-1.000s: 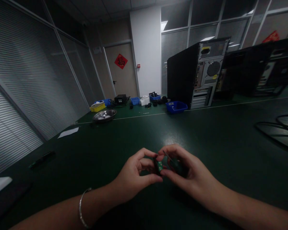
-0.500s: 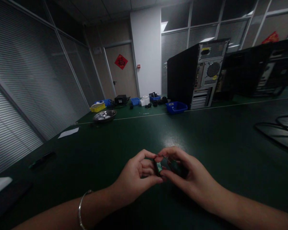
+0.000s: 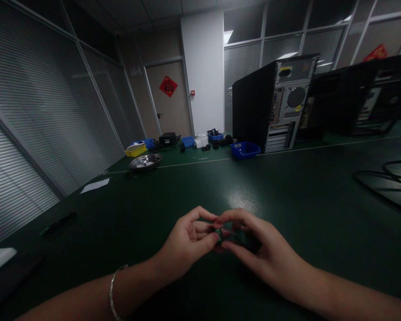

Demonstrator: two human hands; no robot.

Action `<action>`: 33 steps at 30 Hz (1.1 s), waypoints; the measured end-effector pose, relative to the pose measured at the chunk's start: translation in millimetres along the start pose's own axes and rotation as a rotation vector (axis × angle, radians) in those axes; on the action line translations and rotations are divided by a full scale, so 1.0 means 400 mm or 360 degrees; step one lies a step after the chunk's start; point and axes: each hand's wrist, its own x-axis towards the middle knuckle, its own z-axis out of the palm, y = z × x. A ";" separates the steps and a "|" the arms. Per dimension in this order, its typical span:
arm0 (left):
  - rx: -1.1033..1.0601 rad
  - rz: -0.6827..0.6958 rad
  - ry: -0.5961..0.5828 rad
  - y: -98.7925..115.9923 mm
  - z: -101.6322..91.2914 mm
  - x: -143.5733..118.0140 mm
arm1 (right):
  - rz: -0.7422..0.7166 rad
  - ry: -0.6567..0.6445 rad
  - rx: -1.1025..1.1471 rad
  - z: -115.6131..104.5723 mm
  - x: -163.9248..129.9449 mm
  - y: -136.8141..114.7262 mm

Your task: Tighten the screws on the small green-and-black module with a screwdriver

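Left hand [image 3: 187, 247]: thumb and forefinger pinched shut on the small dark part [image 3: 227, 235], from its left side; a metal bangle [image 3: 112, 290] sits on that wrist.
Right hand [image 3: 260, 254]: fingers curled around the same part from the right, fingertips [image 3: 220, 220] meeting those of the left hand above it.
Small dark part: held between both hands just above the green surface [image 3: 287, 196], nearly all of it hidden by the fingers; its long axis and which way it points cannot be told in the dim light.
Beyond the part, to the left: a black pen-like object [image 3: 58, 223], a white sheet [image 3: 95, 184], a steel bowl [image 3: 145, 162].
Beyond the part, straight on: a blue bin [image 3: 245, 150] just beside an upright computer tower [image 3: 270, 104] that shows its rear panel.
Right of the part: black cable loops [image 3: 384, 183].
Farthest from the part: a yellow bin [image 3: 136, 150] and a door [image 3: 169, 100] with a red diamond sign.
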 end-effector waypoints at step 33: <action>0.0495 0.0199 0.0358 0.002 -0.038 0.010 | -0.0055 -0.0117 -0.0311 -0.038 0.018 0.019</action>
